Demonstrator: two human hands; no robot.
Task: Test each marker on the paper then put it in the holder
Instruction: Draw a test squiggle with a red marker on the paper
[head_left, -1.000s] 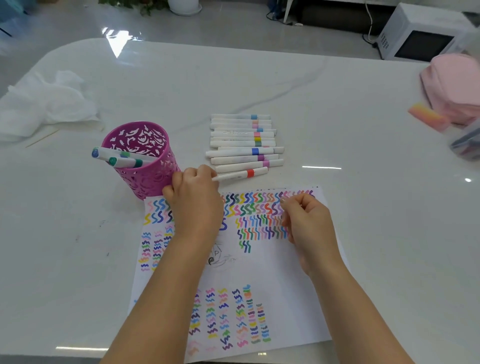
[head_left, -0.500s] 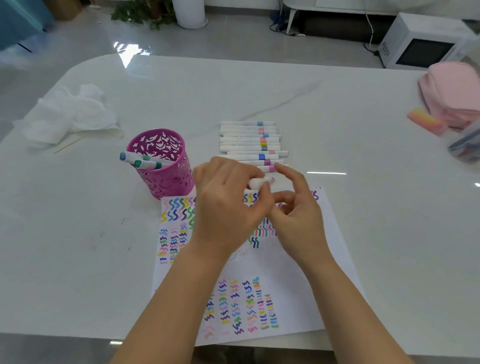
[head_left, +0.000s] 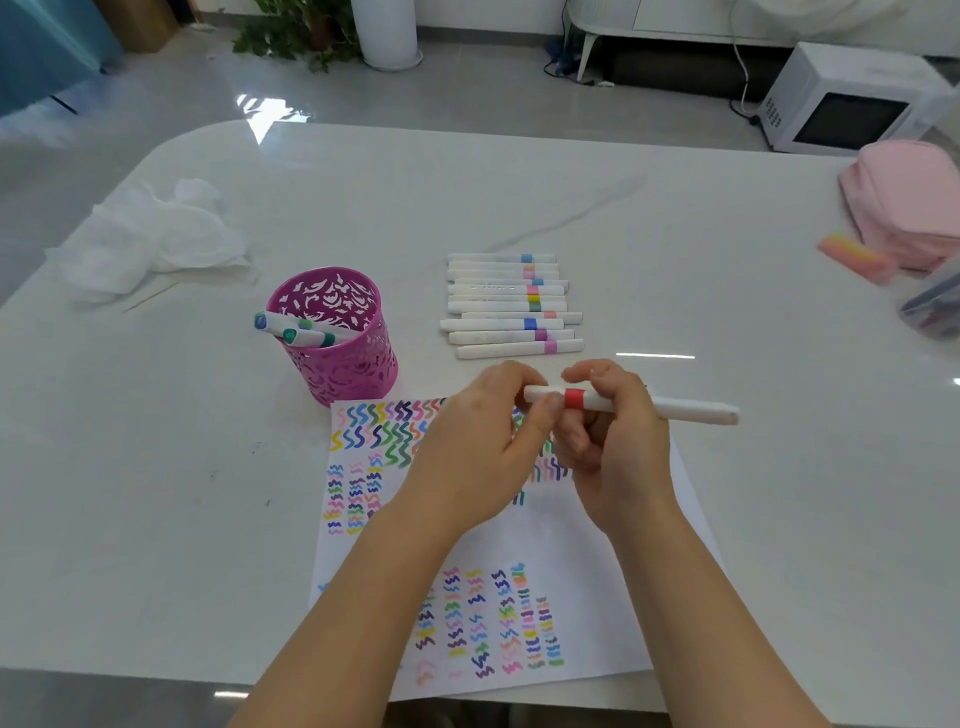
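At the bottom centre of the frame we see the paper (head_left: 587, 597), covered in coloured squiggles and lying on the white table (head_left: 675, 234). Just above its upper edge, both hands hold one white marker with a red band (head_left: 685, 410), level and pointing right. The left hand (head_left: 478, 447) pinches its left end, and the right hand (head_left: 618, 447) has its fingers curled round the barrel at the band. Beyond, to the left, stands the purple holder (head_left: 332, 358) with two markers (head_left: 291, 330) leaning in it. At the centre lies a row of markers (head_left: 511, 306). Farther off we make out a crumpled tissue (head_left: 156, 239) at the upper left and a pink pouch (head_left: 909, 202) at the right edge.
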